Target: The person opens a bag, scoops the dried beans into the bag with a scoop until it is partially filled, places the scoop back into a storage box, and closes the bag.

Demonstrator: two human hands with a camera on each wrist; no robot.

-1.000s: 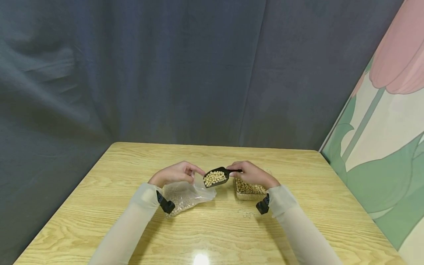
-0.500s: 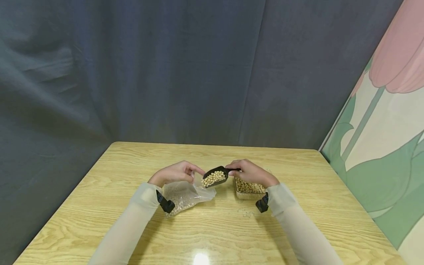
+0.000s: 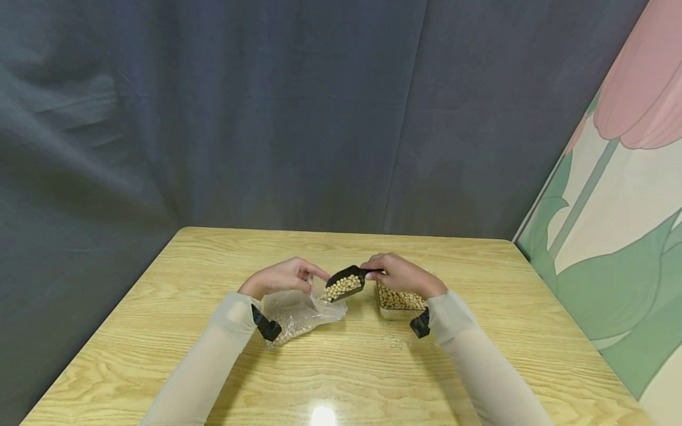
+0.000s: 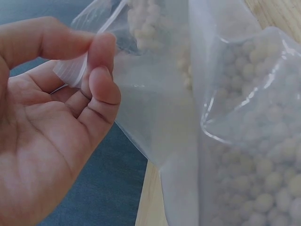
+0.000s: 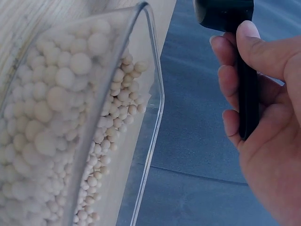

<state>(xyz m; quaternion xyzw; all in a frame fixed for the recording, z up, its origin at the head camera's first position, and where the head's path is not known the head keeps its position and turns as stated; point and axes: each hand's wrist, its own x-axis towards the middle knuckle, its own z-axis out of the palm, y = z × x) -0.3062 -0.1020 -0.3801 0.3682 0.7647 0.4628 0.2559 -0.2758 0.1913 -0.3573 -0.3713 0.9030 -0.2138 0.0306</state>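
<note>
My left hand (image 3: 285,278) pinches the top edge of a clear zip bag (image 4: 160,108) between thumb and fingers. Pale round beans (image 4: 263,188) fill the bag's lower part, which lies on the table. In my right hand (image 3: 402,276) is a black scoop (image 3: 356,273), its handle (image 5: 248,94) gripped by thumb and curled fingers. The scoop tilts down to the left, its lip at the bag's mouth, with beans (image 3: 343,286) sliding off the front. Through the film in the left wrist view, beans show near the bag's opening.
A clear plastic box (image 3: 402,315) of the same beans stands on the table below my right hand. Small marks or bits (image 3: 395,342) lie on the wood table (image 3: 341,378) in front of it. A dark curtain (image 3: 298,118) hangs behind the table.
My right hand has moved slightly left and up, tipping the scoop further toward the bag. Beans have slid to its lip and over into the bag's mouth. My left hand has stayed in place.
</note>
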